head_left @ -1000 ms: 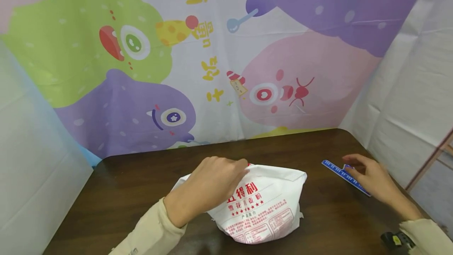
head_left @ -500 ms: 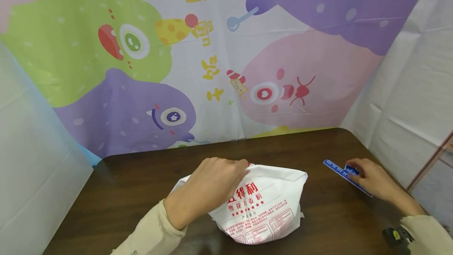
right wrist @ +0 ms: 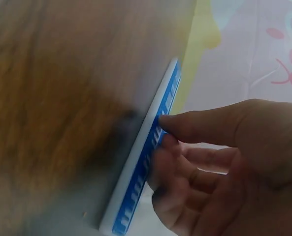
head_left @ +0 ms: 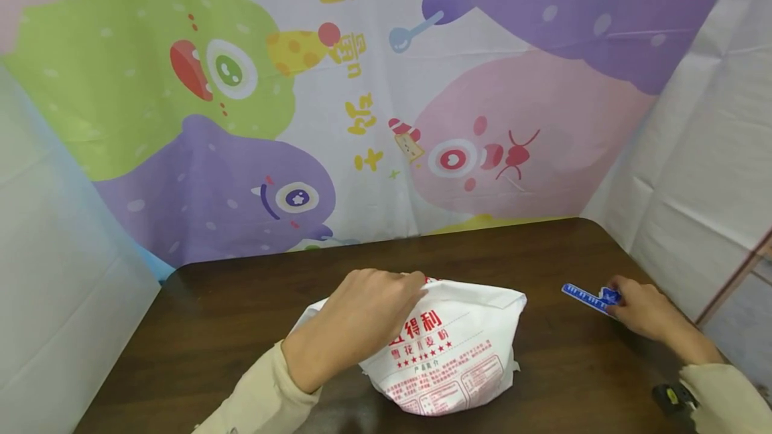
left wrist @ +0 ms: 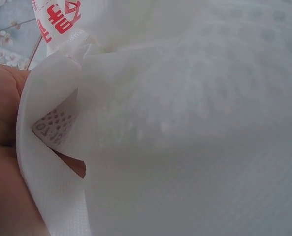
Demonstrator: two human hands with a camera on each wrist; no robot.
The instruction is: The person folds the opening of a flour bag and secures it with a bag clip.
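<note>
A white flour bag (head_left: 452, 353) with red Chinese print sits near the table's front. My left hand (head_left: 358, 320) grips its folded top from the left; the fingertips are hidden behind the bag. In the left wrist view, white bag material (left wrist: 175, 108) fills most of the picture beside the palm. To the right, my right hand (head_left: 651, 320) pinches a long blue clip (head_left: 584, 297) with a white pattern along it. The right wrist view has the thumb on the edge of the clip (right wrist: 138, 177) and the other fingers curled beneath it.
The dark wooden table (head_left: 229, 327) ends at a cartoon-printed cloth (head_left: 374, 206). White cloth walls stand at the left (head_left: 54, 273) and right (head_left: 681, 166). A black device with a yellow mark (head_left: 672, 395) is by the right sleeve.
My right hand has closed its fingers on the blue clip and drawn it slightly to the right. The left hand and the flour bag have stayed in place.
</note>
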